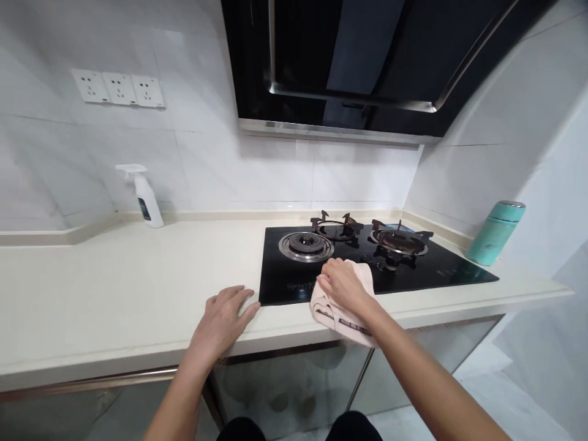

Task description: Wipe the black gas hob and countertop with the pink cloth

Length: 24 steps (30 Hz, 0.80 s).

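Pale pink cloth with a dark printed band near its lower edge lies bunched over the front edge of a black glass cooktop, part on the glass and part hanging over the lip of the cream countertop. The person's right hand presses down on it, fingers curled and gripping the fabric. The left hand holds nothing; it rests palm down on the counter, fingers spread, thumb beside the cooktop's front left corner, apparently bracing. The step in hand looks like wiping the front strip of the glass; a further stroke would call for steady downward pressure and a path clear of the metalwork. Just behind the cloth, the left burner is bare of any pan support, while a ring-shaped pan support stands behind it and to its right. The right burner has its support in place. Farther out, a teal flask stands by the cooktop's right end, and a white spray bottle stands well to the left, near the wall, below three sockets. A black range hood hangs overhead.
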Tool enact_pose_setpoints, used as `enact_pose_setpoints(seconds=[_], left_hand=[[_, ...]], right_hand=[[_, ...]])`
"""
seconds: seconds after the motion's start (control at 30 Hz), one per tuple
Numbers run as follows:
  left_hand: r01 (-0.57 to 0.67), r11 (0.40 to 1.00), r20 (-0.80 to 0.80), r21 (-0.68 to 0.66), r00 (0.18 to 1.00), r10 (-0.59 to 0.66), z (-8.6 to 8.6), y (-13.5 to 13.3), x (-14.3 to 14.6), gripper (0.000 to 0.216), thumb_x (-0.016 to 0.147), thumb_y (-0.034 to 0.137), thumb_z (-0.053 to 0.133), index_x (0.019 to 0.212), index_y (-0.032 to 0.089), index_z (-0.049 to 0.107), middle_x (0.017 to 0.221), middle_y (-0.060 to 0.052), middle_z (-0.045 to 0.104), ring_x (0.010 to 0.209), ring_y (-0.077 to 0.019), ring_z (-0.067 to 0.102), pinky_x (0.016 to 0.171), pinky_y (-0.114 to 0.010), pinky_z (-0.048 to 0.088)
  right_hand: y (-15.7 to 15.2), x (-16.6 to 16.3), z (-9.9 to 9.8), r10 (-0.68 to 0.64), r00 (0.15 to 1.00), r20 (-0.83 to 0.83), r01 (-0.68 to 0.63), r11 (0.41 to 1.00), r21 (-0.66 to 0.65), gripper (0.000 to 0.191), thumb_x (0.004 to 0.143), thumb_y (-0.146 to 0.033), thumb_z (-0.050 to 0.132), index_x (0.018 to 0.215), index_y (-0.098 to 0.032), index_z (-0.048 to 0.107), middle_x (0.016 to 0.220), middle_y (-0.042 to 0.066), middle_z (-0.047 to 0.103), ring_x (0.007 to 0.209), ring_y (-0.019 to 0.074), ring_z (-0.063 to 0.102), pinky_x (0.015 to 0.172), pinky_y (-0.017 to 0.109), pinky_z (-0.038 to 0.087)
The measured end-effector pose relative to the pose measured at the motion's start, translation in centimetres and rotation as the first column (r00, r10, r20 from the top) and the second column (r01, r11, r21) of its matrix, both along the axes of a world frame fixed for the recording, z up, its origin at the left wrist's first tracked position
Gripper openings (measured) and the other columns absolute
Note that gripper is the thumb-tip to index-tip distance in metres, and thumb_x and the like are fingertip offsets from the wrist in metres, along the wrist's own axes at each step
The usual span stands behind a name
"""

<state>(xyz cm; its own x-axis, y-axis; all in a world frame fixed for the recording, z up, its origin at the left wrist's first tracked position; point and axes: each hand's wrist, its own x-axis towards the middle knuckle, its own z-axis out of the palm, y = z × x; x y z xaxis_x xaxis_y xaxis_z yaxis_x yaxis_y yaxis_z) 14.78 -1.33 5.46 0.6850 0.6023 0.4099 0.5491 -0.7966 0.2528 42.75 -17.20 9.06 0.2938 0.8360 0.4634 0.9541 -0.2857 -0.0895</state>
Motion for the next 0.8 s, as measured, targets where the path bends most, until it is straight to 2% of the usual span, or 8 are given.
enact_pose_setpoints(seconds=[0.1, 0.17, 0.27, 0.37, 0.5, 0.6, 0.73, 0.8], left_hand=[[-0.006, 1.000, -0.010, -0.010, 1.000, 0.006, 0.1, -0.2, 0.0, 0.040, 0.101, 0.049, 0.050, 0.128, 0.027, 0.068, 0.141, -0.010, 0.065, 0.137, -0.0281, 0.053, 0.113, -0.048, 0.037], [-0.020, 0.999, -0.025, -0.029, 1.000, 0.019, 0.3, -0.4, -0.1, 0.039, 0.100, 0.047, 0.052, 0.129, 0.026, 0.068, 0.142, -0.011, 0.064, 0.137, -0.0284, 0.053, 0.113, -0.048, 0.037], [-0.018, 0.999, -0.024, -0.032, 1.000, 0.018, 0.5, -0.7, -0.2, 0.038, 0.100, 0.044, 0.054, 0.129, 0.024, 0.068, 0.143, -0.011, 0.064, 0.137, -0.0289, 0.053, 0.113, -0.048, 0.038], [-0.005, 1.000, -0.002, -0.018, 1.000, 0.005, 0.5, -0.9, -0.3, 0.036, 0.100, 0.042, 0.056, 0.129, 0.024, 0.068, 0.141, -0.011, 0.065, 0.136, -0.0294, 0.055, 0.112, -0.048, 0.040], [0.009, 1.000, 0.031, -0.021, 0.999, -0.008, 0.0, -0.4, -0.4, 0.035, 0.099, 0.040, 0.058, 0.128, 0.025, 0.068, 0.138, -0.010, 0.067, 0.134, -0.0284, 0.057, 0.111, -0.048, 0.042], [0.012, 1.000, 0.051, -0.029, 0.999, -0.011, -0.2, -0.1, -0.5, 0.034, 0.099, 0.040, 0.058, 0.129, 0.026, 0.068, 0.139, -0.009, 0.067, 0.135, -0.0277, 0.057, 0.112, -0.048, 0.041], [0.015, 0.999, 0.058, -0.047, 0.998, -0.012, -0.1, -0.4, -0.6, 0.035, 0.099, 0.042, 0.058, 0.129, 0.026, 0.068, 0.139, -0.008, 0.066, 0.136, -0.0283, 0.056, 0.113, -0.048, 0.040], [0.007, 0.999, 0.040, -0.051, 0.999, -0.005, 0.3, -0.9, -0.5, 0.035, 0.099, 0.041, 0.058, 0.128, 0.025, 0.068, 0.139, -0.009, 0.066, 0.136, -0.0280, 0.055, 0.113, -0.048, 0.040]], right_hand=[[2.7, 1.6, 0.5, -0.077, 0.995, -0.070, 0.077, 0.997, -0.001, 0.031, 0.104, -0.033, 0.046, 0.085, -0.019, 0.066, 0.099, 0.006, 0.067, 0.095, 0.0186, 0.056, 0.081, 0.031, 0.034], [3.7, 2.1, 0.5, -0.157, 0.982, -0.109, 0.158, 0.987, 0.003, 0.034, 0.104, -0.035, 0.044, 0.088, -0.018, 0.069, 0.105, 0.009, 0.066, 0.099, 0.0208, 0.056, 0.081, 0.032, 0.035], [3.7, 1.7, 0.1, -0.253, 0.955, -0.151, 0.256, 0.967, 0.000, 0.035, 0.101, -0.042, 0.045, 0.101, -0.019, 0.072, 0.116, 0.013, 0.065, 0.106, 0.0262, 0.056, 0.086, 0.036, 0.036], [2.5, 0.6, -0.5, -0.294, 0.941, -0.169, 0.296, 0.955, -0.018, 0.036, 0.099, -0.046, 0.048, 0.113, -0.022, 0.071, 0.121, 0.014, 0.064, 0.110, 0.0297, 0.056, 0.091, 0.041, 0.037], [0.6, -0.6, -1.4, -0.300, 0.940, -0.161, 0.296, 0.954, -0.049, 0.040, 0.098, -0.048, 0.048, 0.123, -0.026, 0.069, 0.127, 0.015, 0.063, 0.117, 0.0347, 0.056, 0.098, 0.049, 0.037], [-0.6, -0.8, -2.2, -0.266, 0.956, -0.125, 0.256, 0.963, -0.088, 0.047, 0.099, -0.051, 0.045, 0.137, -0.030, 0.063, 0.140, 0.015, 0.058, 0.127, 0.0371, 0.051, 0.104, 0.053, 0.034], [-1.9, -0.2, -3.1, -0.187, 0.979, -0.082, 0.177, 0.977, -0.117, 0.057, 0.099, -0.057, 0.045, 0.149, -0.032, 0.054, 0.156, 0.015, 0.046, 0.141, 0.0373, 0.042, 0.113, 0.056, 0.028], [-2.2, 0.0, -3.4, -0.157, 0.985, -0.067, 0.150, 0.983, -0.104, 0.057, 0.099, -0.056, 0.045, 0.149, -0.030, 0.054, 0.156, 0.014, 0.046, 0.142, 0.0363, 0.042, 0.114, 0.055, 0.027]])
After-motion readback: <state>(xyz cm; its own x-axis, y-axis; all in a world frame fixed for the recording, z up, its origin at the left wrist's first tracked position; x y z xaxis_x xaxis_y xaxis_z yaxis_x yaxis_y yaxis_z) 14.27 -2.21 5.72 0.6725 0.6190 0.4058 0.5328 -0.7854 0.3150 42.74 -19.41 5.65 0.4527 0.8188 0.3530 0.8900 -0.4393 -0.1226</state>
